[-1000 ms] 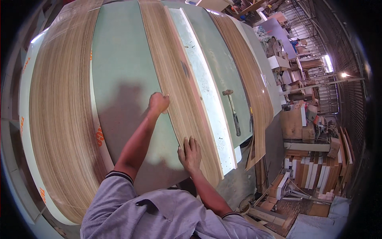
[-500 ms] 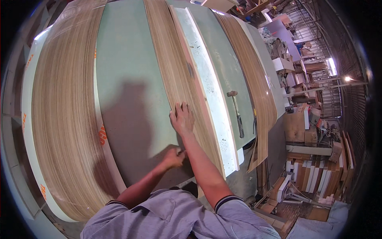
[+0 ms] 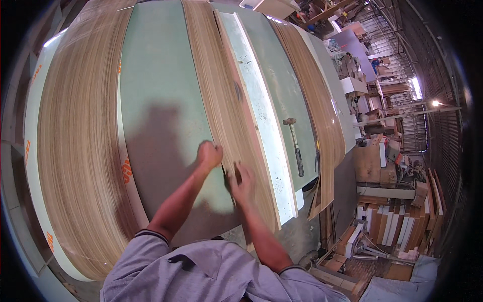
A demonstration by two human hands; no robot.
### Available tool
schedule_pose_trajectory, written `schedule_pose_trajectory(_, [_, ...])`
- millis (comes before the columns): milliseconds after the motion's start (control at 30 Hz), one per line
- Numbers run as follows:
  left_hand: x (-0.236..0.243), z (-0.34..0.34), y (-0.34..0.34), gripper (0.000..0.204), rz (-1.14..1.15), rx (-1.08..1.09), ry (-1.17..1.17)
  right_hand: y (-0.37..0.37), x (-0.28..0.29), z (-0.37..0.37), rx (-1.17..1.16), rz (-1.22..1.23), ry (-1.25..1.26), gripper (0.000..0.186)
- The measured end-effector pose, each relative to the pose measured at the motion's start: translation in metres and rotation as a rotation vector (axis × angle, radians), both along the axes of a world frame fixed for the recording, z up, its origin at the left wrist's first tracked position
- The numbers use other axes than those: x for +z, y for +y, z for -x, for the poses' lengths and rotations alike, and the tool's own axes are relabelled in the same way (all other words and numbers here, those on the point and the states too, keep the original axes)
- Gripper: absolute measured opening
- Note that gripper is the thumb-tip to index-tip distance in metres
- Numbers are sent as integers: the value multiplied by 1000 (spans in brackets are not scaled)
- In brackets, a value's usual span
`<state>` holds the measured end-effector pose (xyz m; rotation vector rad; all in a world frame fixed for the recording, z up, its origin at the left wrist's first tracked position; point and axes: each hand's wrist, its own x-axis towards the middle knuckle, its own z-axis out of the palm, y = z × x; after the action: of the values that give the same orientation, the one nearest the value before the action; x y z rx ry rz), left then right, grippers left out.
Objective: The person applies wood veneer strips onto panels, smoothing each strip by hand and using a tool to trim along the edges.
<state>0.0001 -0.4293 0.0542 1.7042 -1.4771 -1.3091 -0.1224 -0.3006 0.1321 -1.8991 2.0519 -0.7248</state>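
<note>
The narrow wood-grain veneer strip (image 3: 226,100) lies lengthwise on the green board (image 3: 156,90), which rests on the surface. The left hand (image 3: 210,154) is curled at the strip's left edge near its close end; its grip looks closed, perhaps pinching that edge, though the fingers are turned away and I cannot tell for sure. The right hand (image 3: 241,180) lies flat on the strip just right of the left hand, fingers spread, holding nothing. A hammer (image 3: 294,146) lies on the pale panel right of the strip, well apart from both hands. A wide veneer sheet (image 3: 80,141) lies left of the green board.
</note>
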Motion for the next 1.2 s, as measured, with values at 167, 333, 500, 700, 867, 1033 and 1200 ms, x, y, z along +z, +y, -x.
schedule_pose_trajectory(167, [0,-24,-72,40,16,17,-86,72,14,-12,6,-30,347,50])
schedule_pose_trajectory(333, [30,-14,-95,45,68,-30,-151,55,0,2,23,11,398,51])
schedule_pose_trajectory(500, [27,-25,-77,46,88,26,-218,9,-9,-12,37,-7,331,52])
schedule_pose_trajectory(700, [-5,-36,60,36,-86,-226,2,-58,-19,-21,46,-30,304,51])
schedule_pose_trajectory(867, [25,-4,140,29,-57,-344,-5,-106,-21,-33,23,-43,288,54])
schedule_pose_trajectory(1033, [31,19,129,30,-215,-153,278,-150,-16,-40,-13,-83,313,56])
schedule_pose_trajectory(1200, [6,17,75,28,14,-86,-54,-143,-4,-29,46,-24,113,49])
